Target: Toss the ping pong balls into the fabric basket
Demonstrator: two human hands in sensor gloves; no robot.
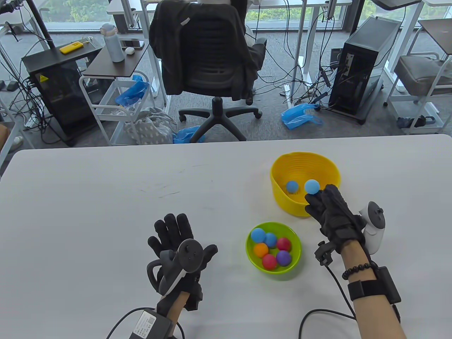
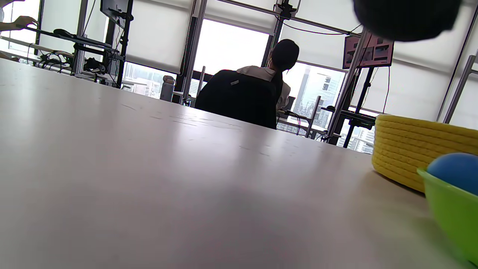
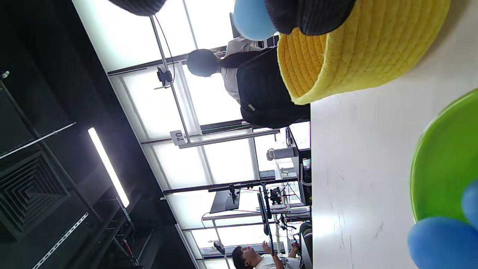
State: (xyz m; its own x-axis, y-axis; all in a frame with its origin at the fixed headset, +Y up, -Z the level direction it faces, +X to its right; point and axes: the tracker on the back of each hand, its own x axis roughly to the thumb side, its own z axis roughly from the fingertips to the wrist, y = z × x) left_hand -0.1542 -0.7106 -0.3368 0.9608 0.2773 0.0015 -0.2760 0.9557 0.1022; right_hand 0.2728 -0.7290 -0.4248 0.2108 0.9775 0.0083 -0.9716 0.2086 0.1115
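Observation:
The yellow fabric basket (image 1: 305, 155) stands on the white table, right of centre, with one blue ball (image 1: 292, 186) inside. My right hand (image 1: 317, 197) reaches over its near rim. A light blue ball (image 1: 312, 186) sits right at my fingertips above the basket's inside. In the right wrist view this ball (image 3: 254, 18) lies against one finger (image 3: 310, 15), with a gap to the other (image 3: 138, 5). My left hand (image 1: 176, 229) rests flat on the table, fingers spread, holding nothing. A green bowl (image 1: 296, 236) between my hands holds several coloured balls.
The basket (image 2: 410, 149) and green bowl (image 2: 452, 213) show at the right of the left wrist view. An office chair (image 1: 212, 63) with a seated person stands beyond the table's far edge. Bare tabletop (image 1: 106, 197) stretches to the left.

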